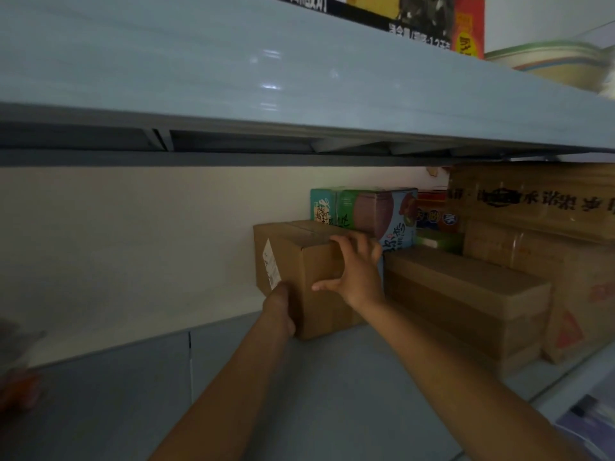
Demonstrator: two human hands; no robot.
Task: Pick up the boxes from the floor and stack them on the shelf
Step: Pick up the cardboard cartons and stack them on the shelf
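Seating the cardboard box [319,316] on the shelf [299,400]
Left hand [279,307] and right hand [357,271] grip it, clamped; push it flush beside the neighbouring box [466,294]

Two arms in shot, and both are bare. The right hand [354,271] shows its back, knuckles rounded, with four fingers [352,244] and a thumb all in view and uncovered. Behind those fingers the wrist narrows, then the forearm widens steadily and runs bare to the frame's lower edge. The left hand [281,307] shows less: only its wrist side and heel are visible, with its fingers hidden. Back from it there's another bare forearm, slim at the wrist and broader further back. Dim light here, so nails and finer detail cannot be made out.
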